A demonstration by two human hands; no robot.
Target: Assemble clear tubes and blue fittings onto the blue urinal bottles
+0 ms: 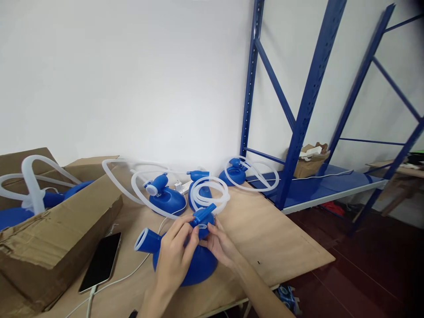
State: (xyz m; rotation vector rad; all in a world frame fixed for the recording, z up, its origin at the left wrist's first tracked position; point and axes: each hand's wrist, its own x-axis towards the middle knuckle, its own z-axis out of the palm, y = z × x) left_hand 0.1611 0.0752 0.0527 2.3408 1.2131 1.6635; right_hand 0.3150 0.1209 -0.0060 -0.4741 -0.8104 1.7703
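Two hands meet on one blue fitting (202, 217) atop a blue vessel (198, 268). The vessel rests on the bench (274, 243) near its front edge, at 6 o'clock in the view, with its open spout (145, 240) pointing to 9 o'clock.

Left hand (175, 258): fingers curled closed over the fitting from the 9 o'clock side. Whether the palm bears on the vessel cannot be told.
Right hand (221, 245): fingertips pinched against the fitting from 3 o'clock.

Risks, as judged:
1. Nothing visibly pins the vessel body. A hard twist or pull at the fitting could rock it or slide it toward the bench's front edge.
2. A coiled white tube (212, 192) lies at 12 o'clock, just behind the fitting and apparently joined to it. A tug could drag the coil into the neighbouring vessel (167, 201) at 11 o'clock.
3. A phone (101, 260) lies at 9 o'clock, its white cable (126, 277) passing near the vessel's base. A sliding vessel or forearm could snag it.
4. The hold is fingertips on smooth plastic, so a slip is plausible.
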